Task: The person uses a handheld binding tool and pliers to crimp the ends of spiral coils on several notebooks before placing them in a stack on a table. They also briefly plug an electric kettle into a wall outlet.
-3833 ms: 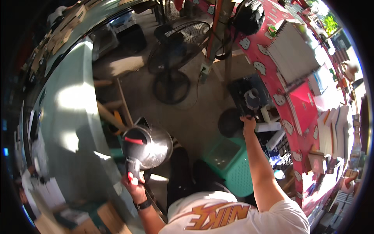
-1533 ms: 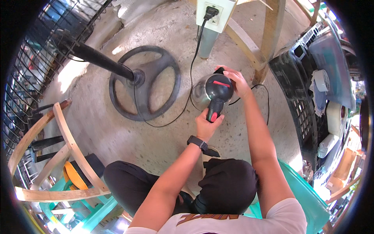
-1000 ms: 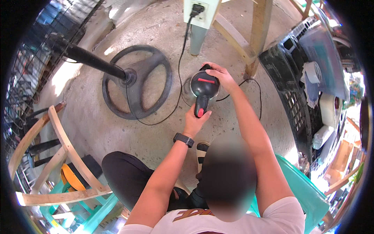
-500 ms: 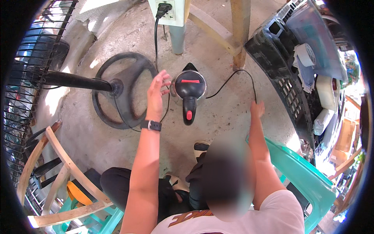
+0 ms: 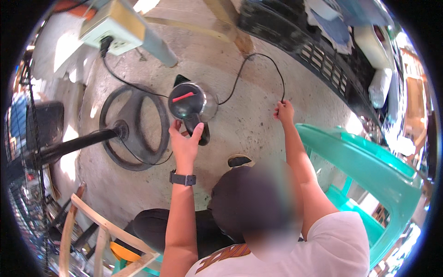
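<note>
Surrounding kettle [image 5: 187, 104] and fan base [image 5: 121, 129]: concrete floor [image 5: 244, 134] (sunlit in patches).

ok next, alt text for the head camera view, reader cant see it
A person's left hand is at the black handle of a metal kettle on a concrete floor, while the right hand holds a looping black cord. To the left are a fan's round black base and an outlet box with a plug in it.
</note>
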`<state>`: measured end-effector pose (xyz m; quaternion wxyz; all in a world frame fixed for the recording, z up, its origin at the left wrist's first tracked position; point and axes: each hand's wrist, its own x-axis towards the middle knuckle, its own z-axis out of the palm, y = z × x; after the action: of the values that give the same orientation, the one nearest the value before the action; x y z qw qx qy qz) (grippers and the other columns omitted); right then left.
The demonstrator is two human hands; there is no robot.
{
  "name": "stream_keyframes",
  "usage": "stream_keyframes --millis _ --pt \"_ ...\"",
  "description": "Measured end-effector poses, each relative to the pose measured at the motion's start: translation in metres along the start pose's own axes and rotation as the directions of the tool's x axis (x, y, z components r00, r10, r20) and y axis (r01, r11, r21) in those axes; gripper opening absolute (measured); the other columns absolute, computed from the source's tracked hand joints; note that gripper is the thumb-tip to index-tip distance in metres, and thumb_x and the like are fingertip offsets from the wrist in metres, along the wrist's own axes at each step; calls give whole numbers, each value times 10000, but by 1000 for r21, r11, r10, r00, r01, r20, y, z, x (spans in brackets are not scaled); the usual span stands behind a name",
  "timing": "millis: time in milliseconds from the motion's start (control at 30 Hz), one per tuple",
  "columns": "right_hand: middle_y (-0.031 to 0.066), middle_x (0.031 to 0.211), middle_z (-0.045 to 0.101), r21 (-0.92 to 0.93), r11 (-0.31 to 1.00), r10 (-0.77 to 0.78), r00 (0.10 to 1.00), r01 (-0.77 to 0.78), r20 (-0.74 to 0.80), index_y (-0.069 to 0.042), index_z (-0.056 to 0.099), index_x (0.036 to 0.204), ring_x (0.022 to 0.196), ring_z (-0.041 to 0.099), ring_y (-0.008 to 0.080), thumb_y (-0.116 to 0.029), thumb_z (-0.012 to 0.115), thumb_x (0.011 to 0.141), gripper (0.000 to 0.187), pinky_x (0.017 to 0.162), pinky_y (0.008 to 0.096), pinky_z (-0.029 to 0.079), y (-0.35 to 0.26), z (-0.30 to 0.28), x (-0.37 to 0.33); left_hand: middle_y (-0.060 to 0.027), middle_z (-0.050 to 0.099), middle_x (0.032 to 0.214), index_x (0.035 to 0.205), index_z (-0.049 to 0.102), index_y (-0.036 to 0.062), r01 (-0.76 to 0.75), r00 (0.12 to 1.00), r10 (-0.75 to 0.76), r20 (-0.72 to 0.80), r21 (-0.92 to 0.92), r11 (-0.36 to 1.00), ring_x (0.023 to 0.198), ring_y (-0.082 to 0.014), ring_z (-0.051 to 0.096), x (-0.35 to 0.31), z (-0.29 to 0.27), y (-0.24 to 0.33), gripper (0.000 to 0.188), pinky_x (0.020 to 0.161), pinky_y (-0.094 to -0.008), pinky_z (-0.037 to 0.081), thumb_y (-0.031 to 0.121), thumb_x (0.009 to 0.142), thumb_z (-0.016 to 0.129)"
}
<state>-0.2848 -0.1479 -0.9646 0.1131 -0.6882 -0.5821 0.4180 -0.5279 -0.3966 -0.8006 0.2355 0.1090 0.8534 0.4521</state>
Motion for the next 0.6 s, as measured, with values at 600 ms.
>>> stream_keyframes --millis 600 --pt "9 713 532 632 671 -628 750 388 207 -14 575 1044 674 557 123 -99 571 803 255 581 240 417 -198 -83 -119 -81 572 587 626 571 14 63 952 -78 297 58 996 526 -128 542 34 -45 28 505 527 -249 446 490 790 605"
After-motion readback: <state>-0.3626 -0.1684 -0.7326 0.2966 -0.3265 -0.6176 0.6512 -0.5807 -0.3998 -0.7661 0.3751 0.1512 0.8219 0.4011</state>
